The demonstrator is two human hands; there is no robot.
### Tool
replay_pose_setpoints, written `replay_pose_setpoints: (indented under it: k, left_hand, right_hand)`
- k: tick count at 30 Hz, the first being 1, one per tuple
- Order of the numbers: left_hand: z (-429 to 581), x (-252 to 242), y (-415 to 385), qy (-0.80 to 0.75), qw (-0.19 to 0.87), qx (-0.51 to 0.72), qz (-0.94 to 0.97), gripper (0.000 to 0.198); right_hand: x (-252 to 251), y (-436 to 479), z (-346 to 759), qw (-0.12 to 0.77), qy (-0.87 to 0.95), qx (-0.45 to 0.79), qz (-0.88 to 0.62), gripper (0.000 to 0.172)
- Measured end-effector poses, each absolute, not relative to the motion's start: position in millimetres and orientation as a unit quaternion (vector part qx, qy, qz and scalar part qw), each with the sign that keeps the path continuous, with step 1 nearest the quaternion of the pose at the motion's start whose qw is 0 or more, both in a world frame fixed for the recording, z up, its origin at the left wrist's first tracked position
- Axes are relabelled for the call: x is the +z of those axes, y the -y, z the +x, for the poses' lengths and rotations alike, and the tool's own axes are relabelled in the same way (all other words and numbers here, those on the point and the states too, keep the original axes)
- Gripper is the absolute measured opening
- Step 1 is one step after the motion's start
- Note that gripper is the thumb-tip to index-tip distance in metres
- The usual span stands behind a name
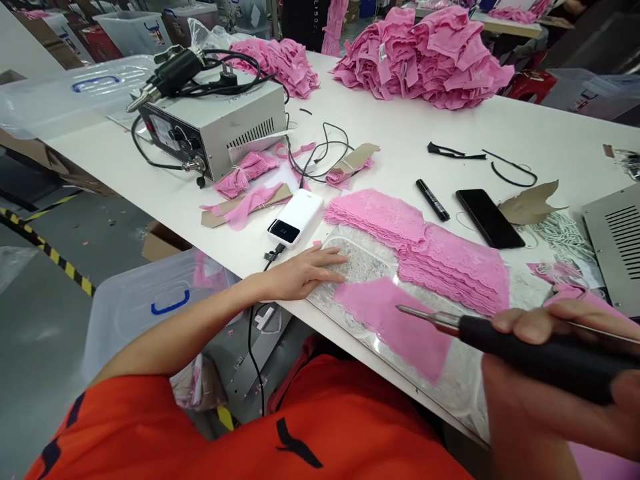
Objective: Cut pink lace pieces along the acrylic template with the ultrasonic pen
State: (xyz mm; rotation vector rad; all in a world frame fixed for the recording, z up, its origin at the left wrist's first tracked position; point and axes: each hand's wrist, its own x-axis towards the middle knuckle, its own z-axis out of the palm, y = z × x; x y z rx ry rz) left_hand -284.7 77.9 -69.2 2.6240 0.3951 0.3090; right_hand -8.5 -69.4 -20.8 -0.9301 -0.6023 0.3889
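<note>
My left hand [303, 272] lies palm down with fingers stretched out, on the left part of a patterned grey-and-white mat [363, 259]. Just beside its fingertips lies a single piece of pink lace-edged fabric [400, 323]. My right hand [555, 400] is closed round a black-handled tool with a pointed metal tip [530, 347]. The tip hovers over or touches the pink piece; I cannot tell which. A thin metal strip also shows by the right fingers. Behind the single piece, stacked pink lace-edged pieces [440, 253] lie overlapping on the mat.
A white power bank [297, 217] with a plugged-in cable is beyond my left hand. A grey metal box [220, 123] bears another black tool. A marker [433, 200] and a phone [489, 218] lie behind the stack. Pink fabric heaps [420, 60] stand at the back.
</note>
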Motion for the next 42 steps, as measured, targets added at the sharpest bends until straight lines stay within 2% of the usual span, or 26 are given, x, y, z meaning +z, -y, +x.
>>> replay_pose_setpoints:
  k: [3, 11, 42]
  left_hand:
    - [-283, -73, -76, -0.14, 0.215, 0.106, 0.961, 0.047]
    - [-283, -75, -74, -0.128, 0.201, 0.121, 0.964, 0.046]
    - [-284, -79, -73, -0.111, 0.187, 0.16, 0.963, 0.046]
  right_hand:
    - [-22, 53, -35, 0.806, 0.379, 0.202, -0.407, 0.029]
    - [-21, 48, -63, 0.765, 0.438, 0.282, -0.38, 0.029]
    - [-31, 32, -88, 0.759, 0.482, 0.277, -0.339, 0.024]
